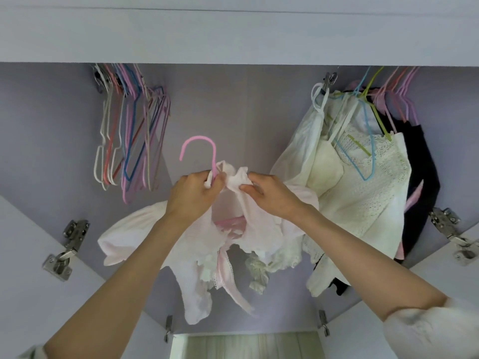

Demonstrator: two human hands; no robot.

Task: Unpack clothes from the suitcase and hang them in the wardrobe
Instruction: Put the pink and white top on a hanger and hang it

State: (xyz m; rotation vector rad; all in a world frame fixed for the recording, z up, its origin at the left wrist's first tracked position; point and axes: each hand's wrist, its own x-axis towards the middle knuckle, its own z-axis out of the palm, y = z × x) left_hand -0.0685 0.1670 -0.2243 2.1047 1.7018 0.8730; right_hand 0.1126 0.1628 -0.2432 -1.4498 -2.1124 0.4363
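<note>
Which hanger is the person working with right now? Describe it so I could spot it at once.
Look at the middle of the open wardrobe, between the empty hangers and the hung clothes. The pink hanger rises from the left hand, off the rail.

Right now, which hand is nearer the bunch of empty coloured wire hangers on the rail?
Left. The left hand grips the pink hanger just below-right of the bunch of empty coloured wire hangers; the right hand, pinching the pale pink garment, is farther right.
</note>
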